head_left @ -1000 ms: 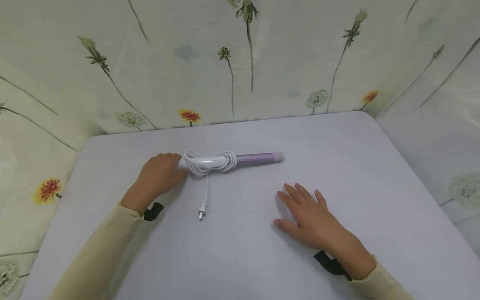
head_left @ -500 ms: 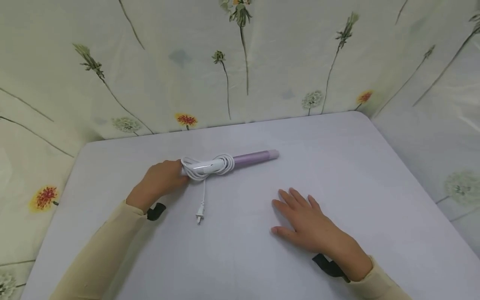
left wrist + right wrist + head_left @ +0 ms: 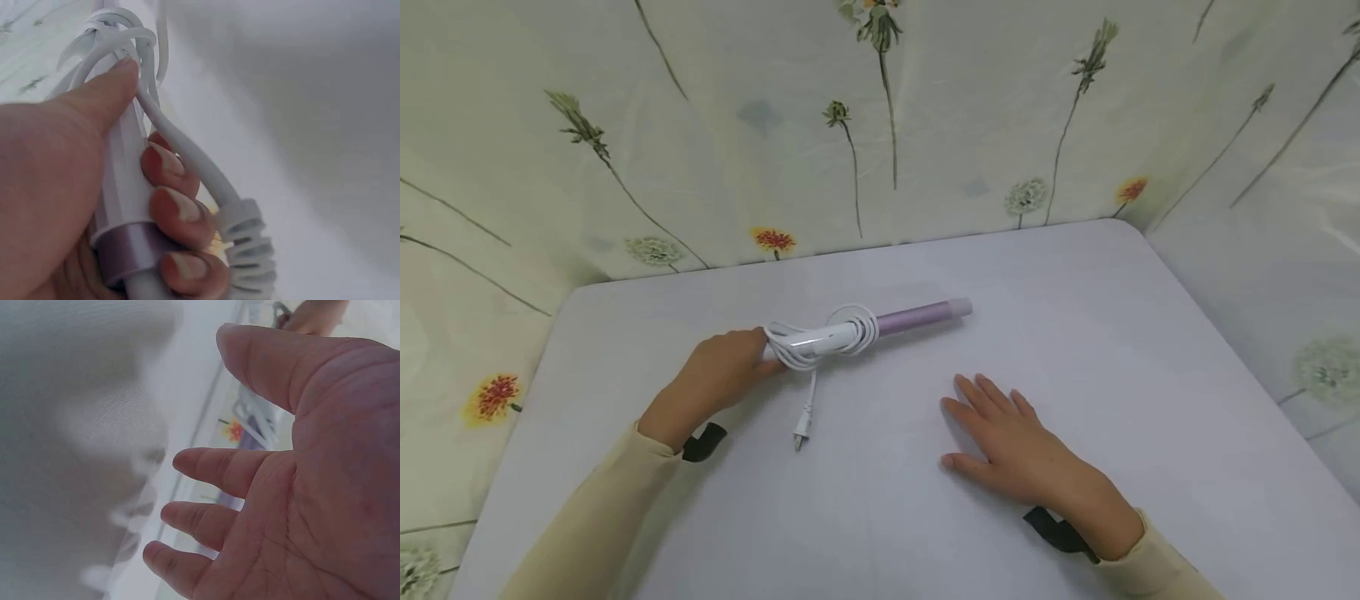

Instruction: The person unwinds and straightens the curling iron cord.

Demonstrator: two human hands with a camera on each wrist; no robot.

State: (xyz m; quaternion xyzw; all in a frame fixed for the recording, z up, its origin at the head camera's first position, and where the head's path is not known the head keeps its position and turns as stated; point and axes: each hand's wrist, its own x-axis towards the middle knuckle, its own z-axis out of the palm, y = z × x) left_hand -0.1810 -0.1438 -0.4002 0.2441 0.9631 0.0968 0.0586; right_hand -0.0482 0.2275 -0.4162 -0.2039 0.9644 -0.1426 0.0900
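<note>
A curling iron (image 3: 917,317) with a white handle and purple barrel is in the head view, its barrel pointing right. White cord (image 3: 867,327) is looped around its handle, and the plug (image 3: 802,427) hangs toward the near side. My left hand (image 3: 718,371) grips the handle's left end. Close up in the left wrist view, its fingers (image 3: 182,215) curl round the white handle (image 3: 127,178), and the thumb lies along it near the cord loops. My right hand (image 3: 1018,454) is palm down with spread fingers, apart from the iron and holding nothing.
A white table (image 3: 880,517) with rounded far corners lies under both hands. Behind it and at both sides hangs a pale curtain (image 3: 700,150) printed with dandelions and orange flowers.
My left hand has taken a fuller grip on the curling iron, whose barrel end now angles farther away. The iron has shifted slightly right since half a second ago. My right hand stays nearly still.
</note>
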